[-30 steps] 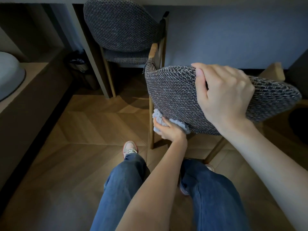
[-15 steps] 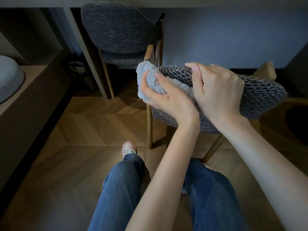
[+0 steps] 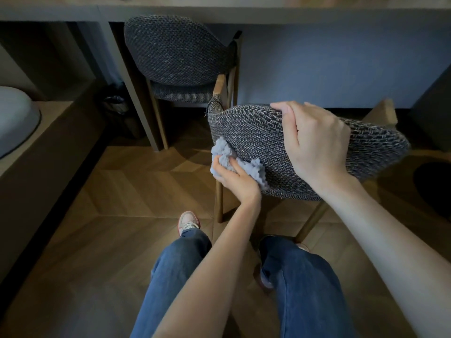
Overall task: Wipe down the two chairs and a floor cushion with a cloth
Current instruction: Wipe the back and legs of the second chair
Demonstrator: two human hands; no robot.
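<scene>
Left hand (image 3: 235, 182): fingers clamped on cloth (image 3: 229, 157) against chair back (image 3: 263, 142). Right hand (image 3: 314, 145): fingers curled over its top edge.

Floor (image 3: 117, 206): open lane left of near chair (image 3: 263, 140), as far as ledge (image 3: 53, 113). Near chair to far chair (image 3: 178, 54): narrow gap, wooden posts close. Far chair tucked under counter (image 3: 268, 13); support panel (image 3: 135, 98) just beside, bin (image 3: 114, 103) left of it. Near chair back: right hand (image 3: 317, 145) gripping top edge, left hand (image 3: 234, 179) holding cloth (image 3: 225, 154) low left.

Floor (image 3: 127, 191) beneath near chair (image 3: 256, 132), far chair (image 3: 178, 52)
</scene>
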